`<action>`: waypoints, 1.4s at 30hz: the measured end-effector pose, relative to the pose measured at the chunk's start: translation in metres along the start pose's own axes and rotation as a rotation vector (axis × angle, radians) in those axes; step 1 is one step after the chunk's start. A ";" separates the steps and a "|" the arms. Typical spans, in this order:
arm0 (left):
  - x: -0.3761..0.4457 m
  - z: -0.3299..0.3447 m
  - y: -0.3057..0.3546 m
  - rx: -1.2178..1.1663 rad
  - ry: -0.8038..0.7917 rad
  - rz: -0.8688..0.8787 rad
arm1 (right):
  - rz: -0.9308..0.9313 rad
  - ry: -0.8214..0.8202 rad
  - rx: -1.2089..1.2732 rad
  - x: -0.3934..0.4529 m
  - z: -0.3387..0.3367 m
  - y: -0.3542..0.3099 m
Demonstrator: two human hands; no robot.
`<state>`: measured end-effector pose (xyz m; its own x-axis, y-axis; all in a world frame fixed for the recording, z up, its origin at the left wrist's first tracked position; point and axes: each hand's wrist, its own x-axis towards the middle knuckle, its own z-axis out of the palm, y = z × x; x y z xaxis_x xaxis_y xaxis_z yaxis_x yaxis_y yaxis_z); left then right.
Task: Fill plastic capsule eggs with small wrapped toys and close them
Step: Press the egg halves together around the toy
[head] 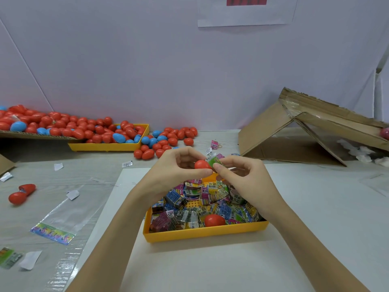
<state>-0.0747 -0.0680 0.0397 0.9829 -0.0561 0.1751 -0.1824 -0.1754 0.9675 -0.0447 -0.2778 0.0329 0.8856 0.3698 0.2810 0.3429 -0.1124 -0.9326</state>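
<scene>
- Head view: left hand point(179, 165) grips a red plastic capsule egg half point(202, 165) between thumb and curled fingers, above the far edge of the near yellow plastic tray point(202, 232).
- Right hand point(242, 173) pinches a small green-wrapped toy packet point(215, 160), touching the egg half's open end.
- Near tray holds a heap of small multicoloured wrapped toys point(202, 199) and one closed red egg point(214, 220).
- Far left: second yellow tray point(105, 146) piled with red and blue eggs point(101, 131); more lie loose beside it.
- Right: folded brown cardboard box point(294, 131).
</scene>
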 end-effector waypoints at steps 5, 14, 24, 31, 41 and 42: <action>0.000 0.000 -0.001 0.008 -0.001 0.019 | 0.062 0.012 0.042 -0.002 0.000 -0.002; 0.000 0.003 -0.001 -0.001 0.019 0.050 | 0.188 0.024 0.251 -0.003 0.003 -0.002; 0.001 0.006 -0.003 0.016 0.055 0.157 | 0.234 0.058 0.423 -0.002 0.006 -0.004; 0.003 0.013 -0.007 0.206 0.133 0.355 | 0.298 -0.018 0.472 -0.001 0.000 -0.005; 0.005 0.030 -0.005 0.498 0.172 0.540 | 0.592 -0.189 0.897 0.006 -0.007 -0.003; 0.005 0.029 -0.006 0.500 0.175 0.534 | 0.614 -0.203 0.914 0.006 -0.007 -0.004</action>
<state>-0.0697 -0.0956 0.0297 0.7397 -0.1095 0.6640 -0.5835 -0.5960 0.5517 -0.0383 -0.2817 0.0398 0.7291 0.6377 -0.2485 -0.5678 0.3608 -0.7399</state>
